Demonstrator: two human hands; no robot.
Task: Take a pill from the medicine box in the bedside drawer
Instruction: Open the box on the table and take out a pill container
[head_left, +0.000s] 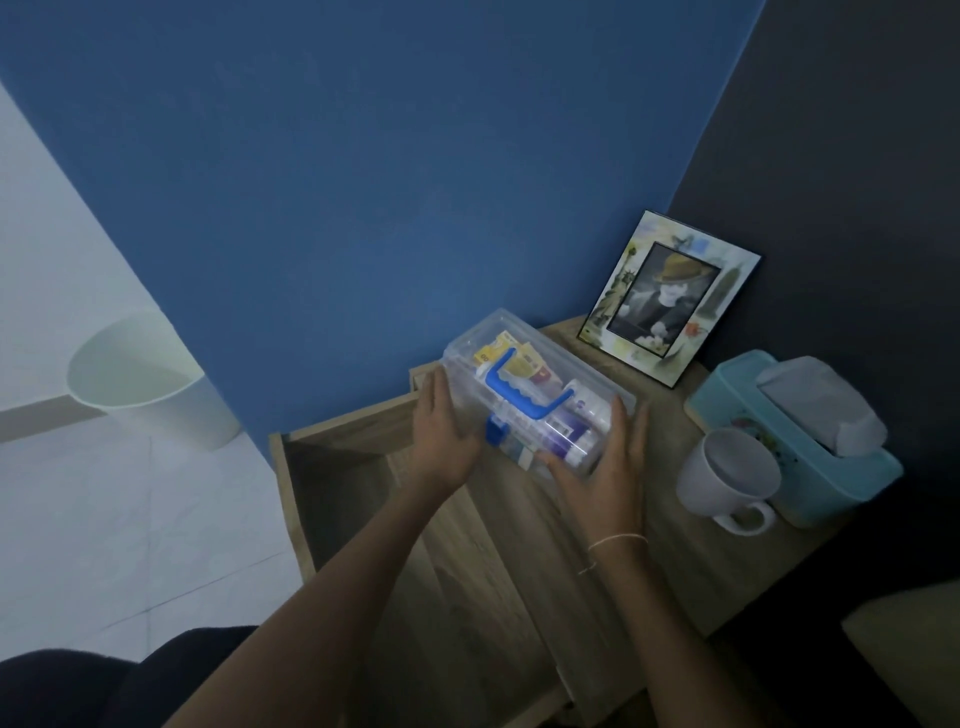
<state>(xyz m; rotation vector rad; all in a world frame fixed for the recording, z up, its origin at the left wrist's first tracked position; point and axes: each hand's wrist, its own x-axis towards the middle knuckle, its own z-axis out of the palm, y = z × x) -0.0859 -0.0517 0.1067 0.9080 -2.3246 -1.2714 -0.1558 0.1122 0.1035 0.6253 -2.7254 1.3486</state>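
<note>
A clear plastic medicine box (524, 364) with a blue handle and blue latch sits at the back left of the wooden bedside table top (675, 561). Yellow packets and a white-and-purple bottle show through its closed lid. My left hand (441, 431) presses flat against the box's left end. Against the near right corner lies my right hand (602, 467), with a thin string bracelet on the wrist. Both hands clasp the box between them. The drawer (332, 478) stands pulled open to the left of the box, its visible inside dark.
A white mug (727, 478) stands right of the box. Behind it is a teal tissue box (800, 441). A framed photo (670, 296) leans at the back. A white bin (150, 384) stands on the tiled floor beside the blue wall.
</note>
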